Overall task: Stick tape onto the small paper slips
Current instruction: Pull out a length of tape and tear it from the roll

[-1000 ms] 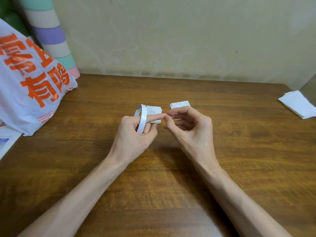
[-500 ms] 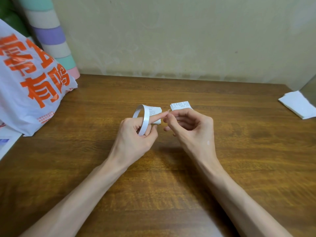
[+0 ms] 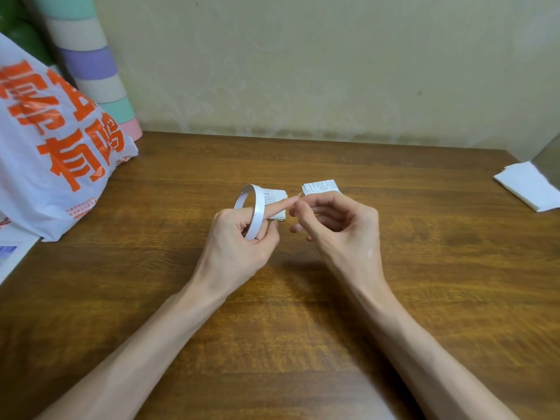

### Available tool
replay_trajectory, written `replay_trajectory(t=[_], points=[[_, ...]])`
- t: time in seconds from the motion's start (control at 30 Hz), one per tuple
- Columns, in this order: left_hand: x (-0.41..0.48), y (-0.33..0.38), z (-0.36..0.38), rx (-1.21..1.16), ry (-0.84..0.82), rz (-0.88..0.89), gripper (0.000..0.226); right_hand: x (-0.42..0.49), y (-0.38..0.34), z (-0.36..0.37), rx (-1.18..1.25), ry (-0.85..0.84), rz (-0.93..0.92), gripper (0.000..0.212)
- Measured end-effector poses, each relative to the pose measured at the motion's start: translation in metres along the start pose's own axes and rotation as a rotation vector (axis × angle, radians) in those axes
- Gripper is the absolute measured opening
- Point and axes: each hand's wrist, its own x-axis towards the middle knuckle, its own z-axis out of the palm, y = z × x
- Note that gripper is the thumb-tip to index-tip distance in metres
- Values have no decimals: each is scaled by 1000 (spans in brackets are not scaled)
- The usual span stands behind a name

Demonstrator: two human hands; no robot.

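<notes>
Head view: large orange characters, among them 有, are printed on a white plastic bag (image 3: 60, 153) well left of the left hand (image 3: 242, 247). A thin tape ring (image 3: 253, 212) is gripped on edge by that hand, its opening turned leftward. Its loose end is pinched by the right hand (image 3: 339, 228). Paper slips (image 3: 321, 187), their print unreadable, lie just beyond both grips.

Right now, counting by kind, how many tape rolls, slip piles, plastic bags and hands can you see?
Tape roll, gripped by the left hand: 1
Slip piles: 2
Plastic bag: 1
Hands, counting the right hand: 2
Total: 6
</notes>
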Motion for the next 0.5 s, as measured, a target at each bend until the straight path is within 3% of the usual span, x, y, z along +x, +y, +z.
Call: replay_trajectory(t=[0.5], points=[[-1,0,-3,86,2,93,22,0,0,-1,-9,1,5,2]])
